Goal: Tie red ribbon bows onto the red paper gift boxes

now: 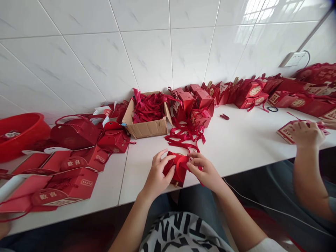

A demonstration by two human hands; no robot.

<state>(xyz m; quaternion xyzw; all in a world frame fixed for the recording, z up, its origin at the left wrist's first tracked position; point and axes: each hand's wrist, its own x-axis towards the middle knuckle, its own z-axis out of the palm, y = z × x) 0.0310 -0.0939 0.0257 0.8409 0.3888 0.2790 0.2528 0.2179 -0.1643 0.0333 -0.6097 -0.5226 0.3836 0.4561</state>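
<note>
Small box (179, 177) between left hand (160, 170) and right hand (205, 170): smooth red card, slight sheen. Ribbons (180, 134) just beyond: glossy, satin-like cloth. Carton (148, 130) past left hand: matt brown cardboard. Basin (34, 132), far left of hands: shiny plastic. Wall (147, 49) ahead: glossy tile.

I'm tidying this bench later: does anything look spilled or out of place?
Red ribbons lie in a loose tangle on the table, outside the cardboard box that holds more. A short dark-red strip lies by itself farther right. I see no clear damage.

A red box (180, 171) with rounded flaps sits near the white table's (244, 147) front edge
</note>
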